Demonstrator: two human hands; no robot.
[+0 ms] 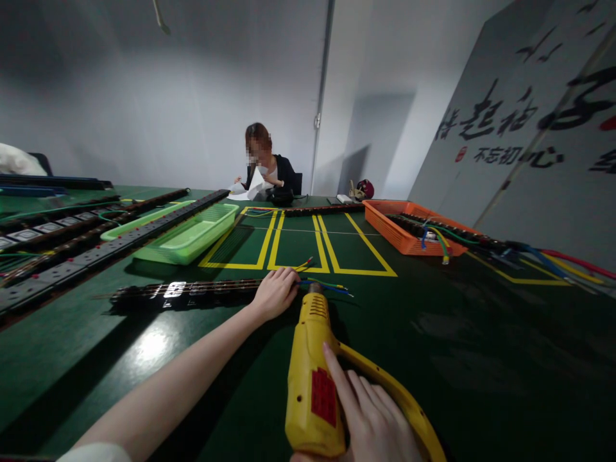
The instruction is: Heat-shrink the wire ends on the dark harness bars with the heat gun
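My right hand (368, 410) is wrapped round a yellow heat gun (312, 378) at the bottom centre, its index finger lying along the body. The gun's metal nozzle (315, 288) points away from me, close to some wires. Left of it, my left hand (276, 294) is closed on the wire end of a long black assembly (192, 294) lying on the green table. Blue, green, yellow and red wire ends (332, 287) stick out beyond my fingers, by the nozzle.
Long socket strips (62, 276) lie at the left beside a green tray (192, 234). An orange basket (409, 242) holding wired parts stands at the right. Yellow tape outlines (298, 264) mark the table. Across it, a person (283, 170) handles white papers (255, 186).
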